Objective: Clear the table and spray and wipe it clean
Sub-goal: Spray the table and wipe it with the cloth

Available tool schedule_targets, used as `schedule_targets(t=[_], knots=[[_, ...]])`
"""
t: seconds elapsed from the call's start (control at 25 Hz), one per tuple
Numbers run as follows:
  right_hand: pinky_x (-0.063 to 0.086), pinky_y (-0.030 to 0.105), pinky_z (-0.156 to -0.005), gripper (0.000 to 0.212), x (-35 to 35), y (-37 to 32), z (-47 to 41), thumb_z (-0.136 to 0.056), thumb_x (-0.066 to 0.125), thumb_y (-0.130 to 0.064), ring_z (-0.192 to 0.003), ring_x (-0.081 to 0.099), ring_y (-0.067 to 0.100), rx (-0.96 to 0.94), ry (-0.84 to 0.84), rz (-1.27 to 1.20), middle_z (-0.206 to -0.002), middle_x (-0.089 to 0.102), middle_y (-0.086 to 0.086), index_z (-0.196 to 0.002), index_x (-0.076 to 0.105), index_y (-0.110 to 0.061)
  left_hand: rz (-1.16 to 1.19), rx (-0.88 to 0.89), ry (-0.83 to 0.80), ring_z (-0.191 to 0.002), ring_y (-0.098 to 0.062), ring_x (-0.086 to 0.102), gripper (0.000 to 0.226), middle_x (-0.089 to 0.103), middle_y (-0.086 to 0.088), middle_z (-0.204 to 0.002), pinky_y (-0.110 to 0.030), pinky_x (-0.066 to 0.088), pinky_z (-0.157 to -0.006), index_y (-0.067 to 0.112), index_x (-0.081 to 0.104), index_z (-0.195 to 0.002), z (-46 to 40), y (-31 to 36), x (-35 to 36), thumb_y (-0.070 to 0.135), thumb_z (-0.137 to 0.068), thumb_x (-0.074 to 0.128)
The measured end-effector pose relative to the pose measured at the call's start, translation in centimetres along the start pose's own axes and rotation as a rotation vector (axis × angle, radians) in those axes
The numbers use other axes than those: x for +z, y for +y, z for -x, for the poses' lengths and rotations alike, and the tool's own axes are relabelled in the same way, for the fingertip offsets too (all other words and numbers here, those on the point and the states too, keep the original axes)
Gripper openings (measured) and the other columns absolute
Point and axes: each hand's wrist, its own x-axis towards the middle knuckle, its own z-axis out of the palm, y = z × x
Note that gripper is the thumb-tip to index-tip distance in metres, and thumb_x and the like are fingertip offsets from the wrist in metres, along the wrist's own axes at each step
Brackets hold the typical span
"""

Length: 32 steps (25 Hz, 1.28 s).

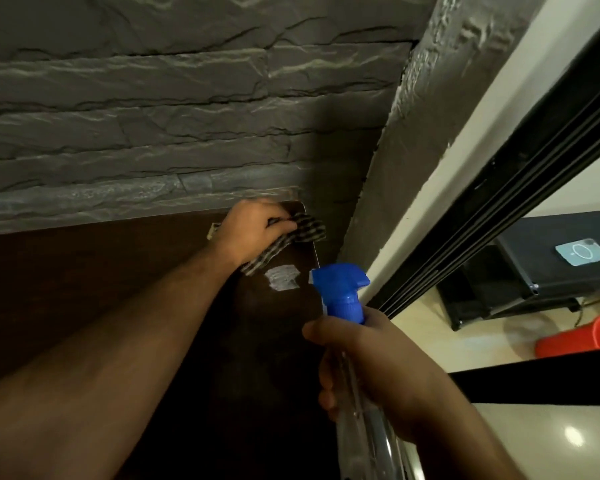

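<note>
- Left hand (253, 228): reaches to the far right corner of the table (101, 289), fingers curled around a striped cloth (293, 237) and pressing it against the top.
- Striped cloth: bunched under that hand; one end lies over the far right corner, another trails back from the hand along the right edge.
- Right hand (371, 368): wrapped around the neck of a spray bottle (343, 296), held at the table's right edge, nearer the person than the cloth.
- Spray bottle: blue trigger head on top, clear body running down below the hand. Whether it rests on the table or is held above it cannot be told.
- Table: dark wood top, its far edge against a grey stone-textured wall (153, 98). Two pale glossy patches (282, 278) show on the surface between cloth and bottle.
- Beyond the right edge: a black frame (492, 202), pale floor, a black stand (534, 271) and a red object (582, 336).
</note>
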Motion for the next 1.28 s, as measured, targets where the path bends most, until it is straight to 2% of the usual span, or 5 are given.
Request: schedule_targets(t=[0.16,0.76,1.0,1.16,1.28], knots=[[0.05,0.038,-0.061,0.028,0.2,0.0,0.2,-0.085,0.067,-0.025,-0.054,0.056,0.025,-0.004,0.029,0.047,-0.063,0.06,0.012,-0.106,0.05,-0.019,0.05,-0.092,0.114,-0.086,-0.012,0.059,0.025,0.07,-0.003,-0.099,-0.027,0.042,-0.077,0.012,0.073,-0.099,0.7,-2.1,-0.9,0.033,-0.09,0.062],[0.053,0.039,-0.062,0.032,3.1,0.5,0.9,-0.083,0.069,-0.023,-0.056,0.059,0.027,-0.018,0.142,0.046,-0.065,0.061,0.013,-0.11,0.053,-0.017,0.116,-0.055,-0.015,-0.091,-0.005,0.055,0.023,0.065,0.003,-0.102,-0.026,0.042,-0.084,0.018,0.07,-0.104,1.1,1.2,0.2,0.035,-0.092,0.059],[0.051,0.037,-0.062,0.031,4.0,-0.1,1.2,-0.083,0.067,-0.022,-0.052,0.058,0.025,-0.013,0.133,0.041,-0.063,0.061,0.012,-0.109,0.052,-0.013,0.129,0.271,-0.269,-0.085,-0.002,0.052,0.018,0.054,0.013,-0.094,-0.03,0.049,-0.08,0.021,0.066,-0.101,6.6,1.9,-0.3,0.032,-0.093,0.053],[0.052,0.037,-0.061,0.033,3.9,-0.2,1.6,-0.083,0.068,-0.022,-0.052,0.058,0.024,0.011,0.136,0.035,-0.062,0.061,0.011,-0.11,0.05,-0.015,-0.066,-0.093,-0.031,-0.092,-0.01,0.053,0.023,0.055,0.005,-0.1,-0.027,0.04,-0.079,0.021,0.062,-0.106,2.7,-1.4,-1.5,0.037,-0.096,0.05],[0.05,0.039,-0.061,0.032,4.8,0.1,1.4,-0.083,0.068,-0.02,-0.05,0.056,0.026,-0.006,0.15,0.036,-0.064,0.059,0.016,-0.109,0.052,-0.01,0.033,-0.151,-0.011,-0.094,-0.013,0.053,0.015,0.052,0.006,-0.098,-0.027,0.04,-0.079,0.023,0.06,-0.103,1.0,2.8,1.2,0.034,-0.095,0.053]])
